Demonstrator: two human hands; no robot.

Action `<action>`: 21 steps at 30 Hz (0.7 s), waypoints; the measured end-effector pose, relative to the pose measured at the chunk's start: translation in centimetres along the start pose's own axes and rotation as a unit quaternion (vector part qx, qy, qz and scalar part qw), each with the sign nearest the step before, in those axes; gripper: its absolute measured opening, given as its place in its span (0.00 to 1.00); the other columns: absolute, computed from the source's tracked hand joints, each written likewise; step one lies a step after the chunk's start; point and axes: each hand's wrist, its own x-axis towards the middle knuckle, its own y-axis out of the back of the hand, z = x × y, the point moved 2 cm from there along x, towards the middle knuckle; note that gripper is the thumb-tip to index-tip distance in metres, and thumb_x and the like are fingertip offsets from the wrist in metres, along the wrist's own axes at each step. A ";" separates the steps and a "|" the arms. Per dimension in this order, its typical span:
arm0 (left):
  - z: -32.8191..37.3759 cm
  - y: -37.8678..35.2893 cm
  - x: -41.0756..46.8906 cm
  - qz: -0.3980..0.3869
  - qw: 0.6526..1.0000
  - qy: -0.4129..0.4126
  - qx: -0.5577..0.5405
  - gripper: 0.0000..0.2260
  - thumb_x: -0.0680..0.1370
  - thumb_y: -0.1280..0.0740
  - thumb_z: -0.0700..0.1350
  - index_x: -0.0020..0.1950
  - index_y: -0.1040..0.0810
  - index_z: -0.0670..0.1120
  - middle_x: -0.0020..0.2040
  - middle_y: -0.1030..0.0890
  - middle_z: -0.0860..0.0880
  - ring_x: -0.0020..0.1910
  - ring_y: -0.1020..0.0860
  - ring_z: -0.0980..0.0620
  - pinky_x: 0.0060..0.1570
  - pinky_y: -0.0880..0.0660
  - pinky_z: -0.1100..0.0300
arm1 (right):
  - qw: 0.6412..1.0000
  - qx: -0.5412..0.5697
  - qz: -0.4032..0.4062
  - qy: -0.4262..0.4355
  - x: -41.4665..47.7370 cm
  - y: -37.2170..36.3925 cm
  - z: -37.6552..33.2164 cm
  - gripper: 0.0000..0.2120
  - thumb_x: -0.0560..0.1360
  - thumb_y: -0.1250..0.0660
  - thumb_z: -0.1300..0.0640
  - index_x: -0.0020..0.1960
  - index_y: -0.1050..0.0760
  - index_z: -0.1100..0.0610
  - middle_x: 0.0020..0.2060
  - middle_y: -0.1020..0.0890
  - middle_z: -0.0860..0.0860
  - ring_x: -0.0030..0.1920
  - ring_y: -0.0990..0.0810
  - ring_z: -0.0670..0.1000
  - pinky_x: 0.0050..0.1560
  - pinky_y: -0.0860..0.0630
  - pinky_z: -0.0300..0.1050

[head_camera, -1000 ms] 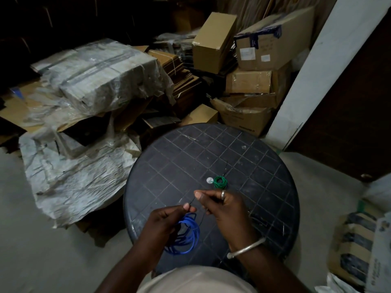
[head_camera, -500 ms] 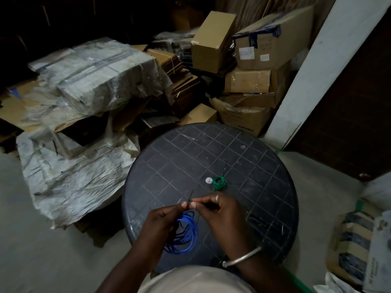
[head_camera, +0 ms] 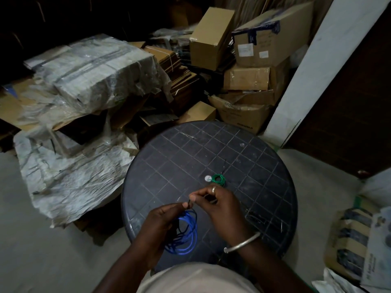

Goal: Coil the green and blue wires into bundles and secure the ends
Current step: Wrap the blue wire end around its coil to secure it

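The blue wire (head_camera: pixel 187 233) is wound into a loose coil of several big loops, hanging on edge from the left hand (head_camera: pixel 160 220) just above the near side of the round dark table (head_camera: pixel 211 149). A thin dark strand (head_camera: pixel 189 203) sticks up at the top of it, pinched by the right hand (head_camera: pixel 220 205). The green wire (head_camera: pixel 219 178) is a much smaller, tighter coil lying flat near the middle of the table, not touching anything else.
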 end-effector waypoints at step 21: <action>0.0 1.3 1.3 -0.009 0.955 0.029 -0.295 0.07 0.75 0.33 0.42 0.50 0.16 0.45 0.24 0.37 0.53 0.17 0.44 0.58 0.24 0.53 0.61 | 0.918 0.326 0.033 -0.223 2.7 1.0 -0.8 0.09 0.81 0.40 0.67 0.43 0.27 0.59 0.36 0.20 0.52 0.32 0.21 0.43 0.29 0.26 0.32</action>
